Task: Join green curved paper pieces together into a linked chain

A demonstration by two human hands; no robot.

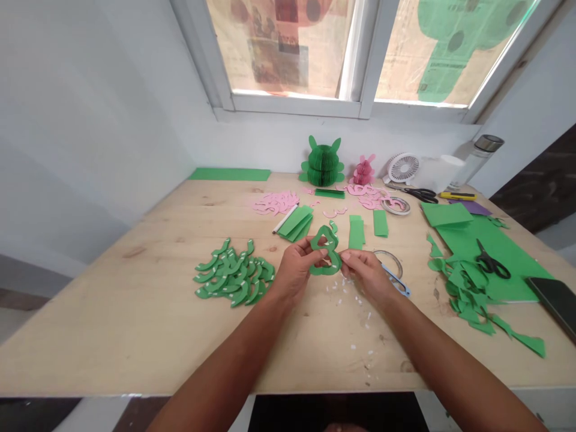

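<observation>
The left hand [297,269] and right hand [366,277] pinch a looped green paper cutout [324,247] between their fingertips, above the worktop [135,312]; white paper scraps [348,295] lie just below, curved green pieces [231,275] to the left, blue-handled scissors [396,281] to the right
</observation>
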